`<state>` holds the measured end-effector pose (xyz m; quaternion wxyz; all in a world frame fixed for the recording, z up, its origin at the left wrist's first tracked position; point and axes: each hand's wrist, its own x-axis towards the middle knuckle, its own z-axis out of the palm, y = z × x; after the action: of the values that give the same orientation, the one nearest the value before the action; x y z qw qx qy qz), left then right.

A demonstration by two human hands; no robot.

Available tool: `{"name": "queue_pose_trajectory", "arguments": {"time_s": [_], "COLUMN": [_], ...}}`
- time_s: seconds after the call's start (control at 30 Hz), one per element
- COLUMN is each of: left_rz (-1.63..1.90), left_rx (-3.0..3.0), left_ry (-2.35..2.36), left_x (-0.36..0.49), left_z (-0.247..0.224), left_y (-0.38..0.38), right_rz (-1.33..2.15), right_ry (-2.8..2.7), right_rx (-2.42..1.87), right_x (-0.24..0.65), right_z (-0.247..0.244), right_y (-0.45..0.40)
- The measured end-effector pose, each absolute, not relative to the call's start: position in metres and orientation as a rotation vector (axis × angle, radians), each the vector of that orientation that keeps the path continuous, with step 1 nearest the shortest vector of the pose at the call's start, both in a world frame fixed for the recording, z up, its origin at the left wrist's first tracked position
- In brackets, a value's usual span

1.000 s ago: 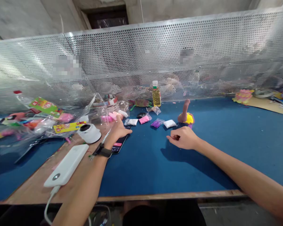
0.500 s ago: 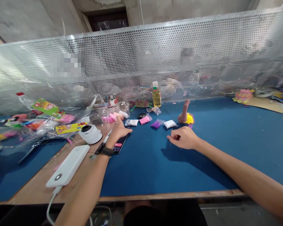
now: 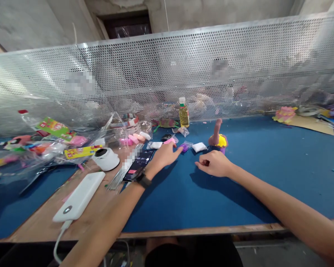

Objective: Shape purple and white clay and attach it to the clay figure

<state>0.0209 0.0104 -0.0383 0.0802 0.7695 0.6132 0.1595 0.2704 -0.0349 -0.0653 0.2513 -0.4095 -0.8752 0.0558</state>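
Note:
My left hand [image 3: 167,153] is over the blue mat, its fingers apart, close to the pink packet [image 3: 170,141] and the purple packet [image 3: 185,147]. A fingertip reaches the purple packet's edge; whether it touches is unclear. My right hand [image 3: 215,163] is curled above the mat, and what its fingers hold, if anything, is hidden. Just beyond it stands a brown and yellow clay figure [image 3: 222,140]. A white packet [image 3: 199,147] lies left of the figure. Another white packet [image 3: 156,145] is behind my left hand. The phone [image 3: 139,165] lies beside my left wrist.
An oil bottle [image 3: 184,113] stands near the perforated metal screen [image 3: 156,74]. At left are a white camera [image 3: 106,158], a power bank [image 3: 79,196] with a cable, and plastic bags of coloured pieces. A pink clay piece [image 3: 285,114] sits far right on cardboard.
My left hand has moved right, from the pink and white clay pieces by the basket to the pink and purple packets. More of the phone shows. My right hand has hardly moved.

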Motion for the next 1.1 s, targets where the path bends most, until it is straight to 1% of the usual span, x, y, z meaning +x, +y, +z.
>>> {"name": "queue_pose_trajectory", "arguments": {"time_s": [0.17,0.37,0.43,0.53,0.67,0.87,0.93,1.1], "left_rz": [0.31,0.275,0.323,0.508,0.696,0.757,0.784,0.868], "left_rx": [2.403,2.343,2.295,2.267,2.359,2.336,2.319,2.217], "left_ry": [1.908,2.015,1.984,1.825,1.608,1.496,1.477,1.409], "left_x": [0.065,0.067,0.061,0.049,0.04,0.043,0.043,0.039], "left_z": [-0.059,-0.058,-0.057,-0.056,-0.06,-0.069,-0.073,-0.076], "left_y": [0.017,0.033,0.033,0.023,-0.002,-0.024,-0.025,-0.023], "right_rz": [0.198,0.272,0.311,0.397,0.606,0.719,0.806,1.125], "right_ry": [-2.463,-2.451,-2.405,-2.253,-1.989,-1.811,-1.801,-1.639], "right_rx": [-1.264,-1.312,-1.305,-1.29,-1.278,-1.211,-1.199,-1.319], "right_x": [0.271,0.27,0.269,0.266,0.261,0.259,0.261,0.261], "right_z": [-0.071,-0.067,-0.066,-0.067,-0.071,-0.076,-0.076,-0.073], "right_y": [-0.031,-0.032,-0.033,-0.033,-0.034,-0.033,-0.031,-0.03]}}
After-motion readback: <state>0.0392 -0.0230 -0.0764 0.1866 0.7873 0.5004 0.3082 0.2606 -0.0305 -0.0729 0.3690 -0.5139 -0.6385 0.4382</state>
